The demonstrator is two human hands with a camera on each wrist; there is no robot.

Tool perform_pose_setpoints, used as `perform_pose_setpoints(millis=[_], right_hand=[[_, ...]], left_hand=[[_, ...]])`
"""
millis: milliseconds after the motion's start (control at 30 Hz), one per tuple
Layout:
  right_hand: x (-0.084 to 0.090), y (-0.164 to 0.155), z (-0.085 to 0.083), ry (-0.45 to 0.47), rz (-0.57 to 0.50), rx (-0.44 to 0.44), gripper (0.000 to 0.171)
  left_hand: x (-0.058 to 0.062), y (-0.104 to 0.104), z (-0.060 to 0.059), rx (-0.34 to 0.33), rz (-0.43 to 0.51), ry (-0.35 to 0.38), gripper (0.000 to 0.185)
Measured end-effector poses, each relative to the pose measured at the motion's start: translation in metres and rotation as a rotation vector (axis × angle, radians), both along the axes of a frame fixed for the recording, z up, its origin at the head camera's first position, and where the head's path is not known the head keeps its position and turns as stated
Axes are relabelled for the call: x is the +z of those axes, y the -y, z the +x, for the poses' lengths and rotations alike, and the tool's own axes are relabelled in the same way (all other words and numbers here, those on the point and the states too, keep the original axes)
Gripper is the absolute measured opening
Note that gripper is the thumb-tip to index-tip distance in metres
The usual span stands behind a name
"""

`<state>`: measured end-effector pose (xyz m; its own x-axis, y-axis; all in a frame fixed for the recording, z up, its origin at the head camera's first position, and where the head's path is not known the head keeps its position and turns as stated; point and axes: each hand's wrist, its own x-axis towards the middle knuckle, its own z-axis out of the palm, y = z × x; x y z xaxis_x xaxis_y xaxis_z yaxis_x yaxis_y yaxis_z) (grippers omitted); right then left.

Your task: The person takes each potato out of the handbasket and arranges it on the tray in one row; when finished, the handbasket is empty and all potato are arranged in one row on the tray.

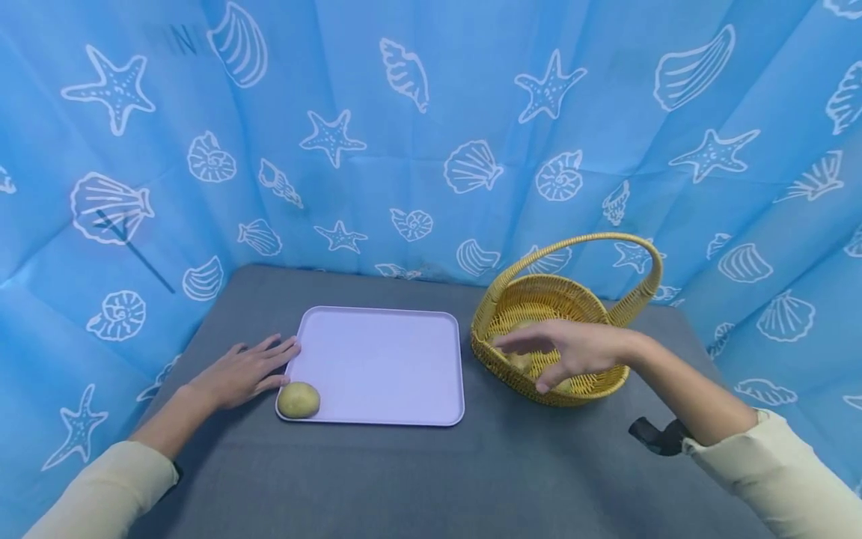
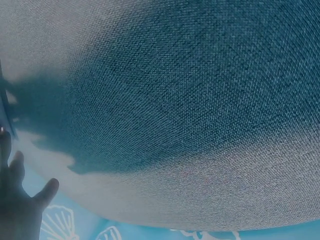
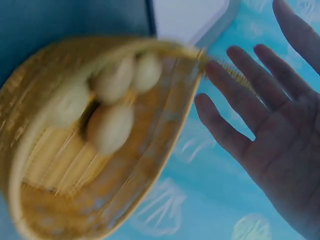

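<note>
A potato [image 1: 299, 400] lies in the near left corner of the lilac tray [image 1: 384, 367]. My left hand [image 1: 245, 372] rests with spread fingers at the tray's left edge, fingertips touching the rim; it holds nothing. Over the wicker basket [image 1: 485, 352] hovers my right hand [image 1: 572, 350], fingers extended and thumb apart, with nothing in it. Several round, pale potatoes [image 3: 111, 129] sit inside the basket, blurred in the right wrist view. From the head camera my right hand partly covers them. The left wrist view shows mostly cloth, with the hand [image 2: 20, 200] at its lower left.
The basket's tall arched handle [image 1: 572, 241] rises toward the back. A grey cloth [image 1: 377, 479] covers the table. Behind and at both sides hangs a blue curtain [image 1: 404, 150] with white shells and starfish.
</note>
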<state>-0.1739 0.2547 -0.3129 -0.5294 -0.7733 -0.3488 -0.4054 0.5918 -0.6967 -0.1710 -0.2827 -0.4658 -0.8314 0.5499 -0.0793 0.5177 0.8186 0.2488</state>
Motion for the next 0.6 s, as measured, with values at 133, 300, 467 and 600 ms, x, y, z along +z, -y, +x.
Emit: perform_pose_setpoints(millis=[133, 300, 467, 600], right_hand=[[-0.006, -0.029, -0.014, 0.119, -0.037, -0.044, 0.076], [-0.023, -0.057, -0.032, 0.186, -0.005, -0.073, 0.075], [-0.034, -0.074, -0.046, 0.285, 0.088, -0.143, 0.071], [-0.042, -0.078, -0.054, 0.417, 0.168, -0.227, 0.070]], left_hand=[[0.000, 0.000, 0.001, -0.002, 0.017, -0.011, 0.063], [0.006, -0.001, 0.003, 0.011, 0.007, 0.018, 0.063], [0.005, -0.001, 0.001, 0.020, -0.001, 0.040, 0.065], [-0.002, 0.000, -0.001, 0.013, 0.008, 0.017, 0.065]])
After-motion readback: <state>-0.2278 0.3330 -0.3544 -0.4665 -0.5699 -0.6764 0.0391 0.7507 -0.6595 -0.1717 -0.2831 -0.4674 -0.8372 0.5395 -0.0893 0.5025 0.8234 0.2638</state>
